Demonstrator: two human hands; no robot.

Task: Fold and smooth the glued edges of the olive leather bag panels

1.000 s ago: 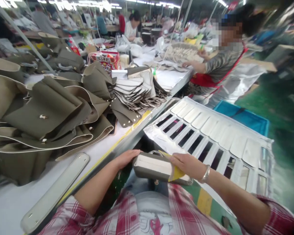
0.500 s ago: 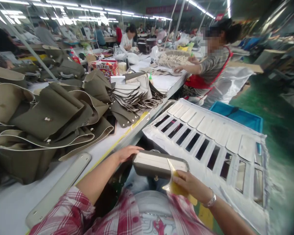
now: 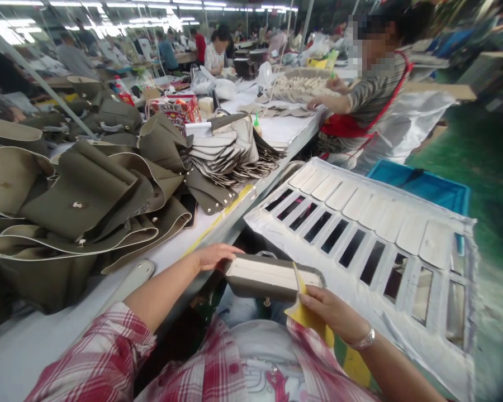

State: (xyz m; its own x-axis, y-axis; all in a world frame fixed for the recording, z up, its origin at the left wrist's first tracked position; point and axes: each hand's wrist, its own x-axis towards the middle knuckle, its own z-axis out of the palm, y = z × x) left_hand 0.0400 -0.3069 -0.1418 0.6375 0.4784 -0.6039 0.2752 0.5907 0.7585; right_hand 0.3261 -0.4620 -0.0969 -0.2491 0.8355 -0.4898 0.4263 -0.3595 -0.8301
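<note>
Held in front of my lap is an olive-grey bag piece (image 3: pixel 263 273), its long pale face turned up and a small metal fitting at its lower edge. My left hand (image 3: pixel 216 257) grips its left end, with the fingertips partly hidden behind it. In my right hand (image 3: pixel 324 310) is a thin, bent yellow strip (image 3: pixel 307 310), pinched between thumb and fingers. The strip's pointed upper end lies over the right part of the pale face. Whether it is stuck there I cannot tell.
Olive bag bodies (image 3: pixel 96 190) pile up on the table at left, near a stack of pale-edged flat pieces (image 3: pixel 226 148). A white slatted rack (image 3: pixel 310 240) carrying pale oval panels (image 3: pixel 385 215) stands at right, a blue bin (image 3: pixel 427 187) behind it. A co-worker (image 3: pixel 373 89) sits beyond.
The view has shifted slightly. The yellow strip has moved a little right and now looks flatter and less glossy. Both hands keep their holds.
</note>
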